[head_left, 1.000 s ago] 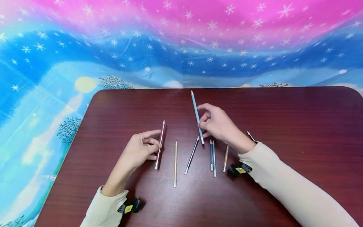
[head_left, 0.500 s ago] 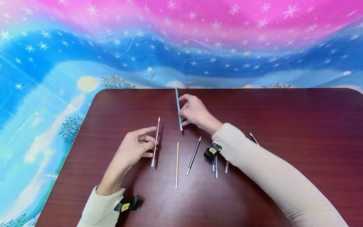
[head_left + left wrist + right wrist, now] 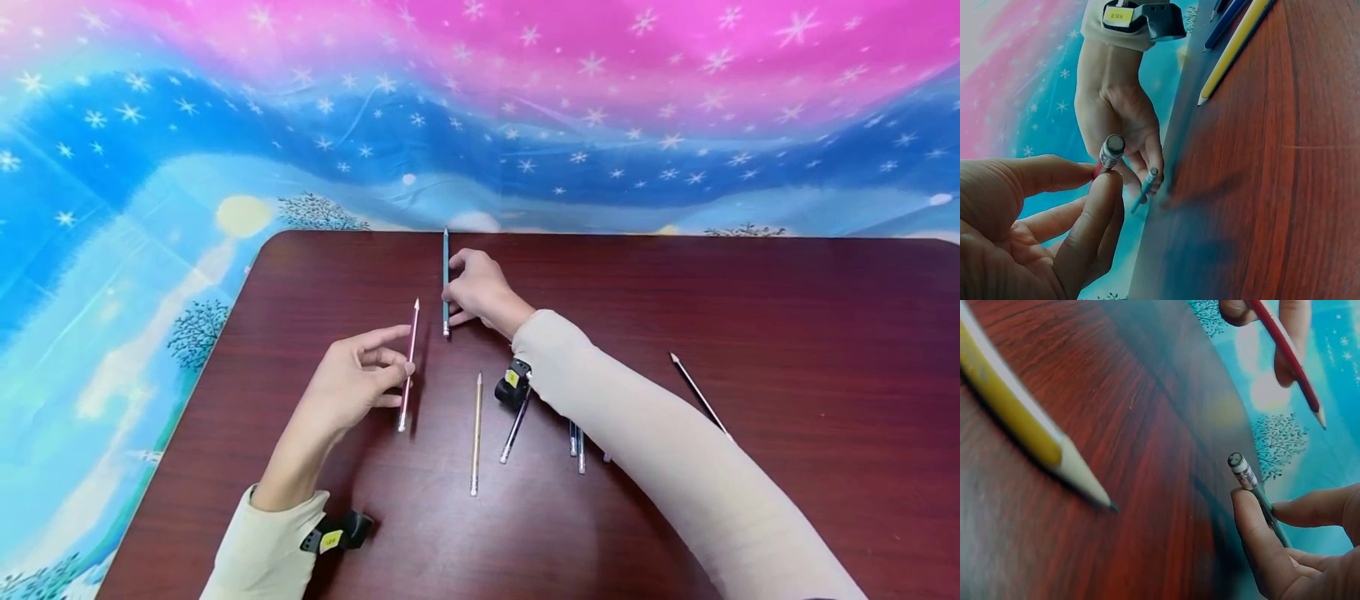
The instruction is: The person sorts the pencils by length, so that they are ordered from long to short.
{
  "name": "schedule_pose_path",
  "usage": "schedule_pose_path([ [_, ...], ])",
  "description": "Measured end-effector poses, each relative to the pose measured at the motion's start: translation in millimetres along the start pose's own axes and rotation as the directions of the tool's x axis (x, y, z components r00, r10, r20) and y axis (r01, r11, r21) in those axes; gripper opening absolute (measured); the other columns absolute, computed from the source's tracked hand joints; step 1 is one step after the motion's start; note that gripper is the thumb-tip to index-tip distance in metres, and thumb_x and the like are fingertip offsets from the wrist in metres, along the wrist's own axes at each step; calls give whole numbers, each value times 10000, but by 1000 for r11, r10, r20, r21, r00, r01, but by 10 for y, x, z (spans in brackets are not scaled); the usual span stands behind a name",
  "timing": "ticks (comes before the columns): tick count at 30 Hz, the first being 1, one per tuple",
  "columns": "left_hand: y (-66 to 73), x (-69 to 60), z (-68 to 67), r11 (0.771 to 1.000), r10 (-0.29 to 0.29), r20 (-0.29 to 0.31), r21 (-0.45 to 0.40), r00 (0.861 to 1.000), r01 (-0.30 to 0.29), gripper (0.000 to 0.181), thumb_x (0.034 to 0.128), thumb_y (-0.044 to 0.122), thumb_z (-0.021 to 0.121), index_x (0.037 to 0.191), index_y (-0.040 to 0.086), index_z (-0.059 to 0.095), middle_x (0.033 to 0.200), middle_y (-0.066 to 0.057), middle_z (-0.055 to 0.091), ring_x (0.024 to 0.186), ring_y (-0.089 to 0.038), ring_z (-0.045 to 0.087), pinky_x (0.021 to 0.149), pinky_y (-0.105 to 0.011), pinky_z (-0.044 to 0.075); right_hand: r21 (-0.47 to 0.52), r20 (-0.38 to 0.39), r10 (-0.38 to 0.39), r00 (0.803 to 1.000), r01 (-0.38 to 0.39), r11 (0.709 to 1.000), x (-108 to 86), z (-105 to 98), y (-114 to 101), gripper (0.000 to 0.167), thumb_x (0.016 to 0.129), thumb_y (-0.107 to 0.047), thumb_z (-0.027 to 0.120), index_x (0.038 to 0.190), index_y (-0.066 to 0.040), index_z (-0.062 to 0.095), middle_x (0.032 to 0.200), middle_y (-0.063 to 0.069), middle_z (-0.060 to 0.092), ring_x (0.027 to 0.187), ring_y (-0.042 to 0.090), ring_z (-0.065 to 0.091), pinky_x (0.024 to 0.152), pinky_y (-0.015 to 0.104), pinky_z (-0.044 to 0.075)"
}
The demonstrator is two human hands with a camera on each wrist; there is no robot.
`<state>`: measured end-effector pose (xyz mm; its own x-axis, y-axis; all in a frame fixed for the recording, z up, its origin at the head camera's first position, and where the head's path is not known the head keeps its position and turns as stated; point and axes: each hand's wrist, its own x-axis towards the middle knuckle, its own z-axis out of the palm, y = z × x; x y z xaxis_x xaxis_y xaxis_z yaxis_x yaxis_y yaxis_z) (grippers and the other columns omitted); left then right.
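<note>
In the head view my left hand (image 3: 356, 379) pinches a red pencil (image 3: 414, 323) between thumb and fingers, its tip pointing away from me. Farther back, my right hand (image 3: 483, 287) grips a light blue pencil (image 3: 446, 260) near the table's far edge. This pencil points away too, and its eraser end is nearest me. The left wrist view shows the red pencil's eraser end (image 3: 1112, 149) close up, with the light blue pencil (image 3: 1146, 182) behind. In the right wrist view the red pencil (image 3: 1286, 351) slants above the light blue pencil's eraser end (image 3: 1244, 475).
A yellow pencil (image 3: 477, 437) lies on the brown table (image 3: 375, 275) before me. A dark pencil (image 3: 513, 435) and two blue pencils (image 3: 581, 457) are partly hidden under my right arm, as is a pencil end (image 3: 607, 457). A dark pencil (image 3: 699, 394) lies farther right.
My right hand has carried the light blue pencil left and slightly back, coming nearer the red one. My left hand has shifted a little left, still holding the red pencil.
</note>
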<state>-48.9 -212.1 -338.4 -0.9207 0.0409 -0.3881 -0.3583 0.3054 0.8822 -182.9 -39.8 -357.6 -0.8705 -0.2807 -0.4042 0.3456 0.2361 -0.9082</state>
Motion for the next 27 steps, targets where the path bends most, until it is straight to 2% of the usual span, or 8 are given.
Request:
schedule_pose_path([
  [9, 8, -11, -18, 1000, -1, -8, -5, 1000, 1, 566, 977, -8, 617, 1529, 86, 531, 1005, -140, 709, 1012, -170, 751, 728, -320, 662, -33, -18, 24, 1000, -25, 999, 48, 117, 8, 555, 918, 139, 593, 1447, 5, 490, 885, 150, 603, 613, 211, 618, 569, 351, 645],
  [17, 17, -28, -31, 1000, 1, -20, -1, 1000, -1, 563, 977, -2, 615, 1526, 97, 539, 1038, -160, 721, 1038, -208, 750, 740, -320, 662, -135, -54, 27, 998, -34, 990, 79, 194, -23, 541, 926, 112, 606, 1441, -2, 487, 974, 171, 582, 606, 199, 586, 577, 347, 647],
  [22, 21, -25, -33, 1000, 7, -18, -2, 1000, -7, 572, 972, 4, 619, 1529, 102, 536, 1038, -165, 717, 1041, -209, 750, 749, -328, 663, -222, -102, 31, 994, -53, 974, 117, 221, -42, 521, 930, 100, 597, 1425, -33, 500, 998, 191, 611, 525, 168, 582, 558, 337, 641],
  [27, 21, -23, -38, 1000, 12, -19, 0, 1000, -12, 568, 972, 7, 622, 1527, 100, 537, 1030, -165, 714, 1037, -208, 749, 746, -330, 663, -238, -128, 12, 992, -42, 970, 146, 222, -40, 519, 921, 111, 603, 1411, -32, 509, 1131, 244, 640, 460, 153, 595, 537, 333, 635],
])
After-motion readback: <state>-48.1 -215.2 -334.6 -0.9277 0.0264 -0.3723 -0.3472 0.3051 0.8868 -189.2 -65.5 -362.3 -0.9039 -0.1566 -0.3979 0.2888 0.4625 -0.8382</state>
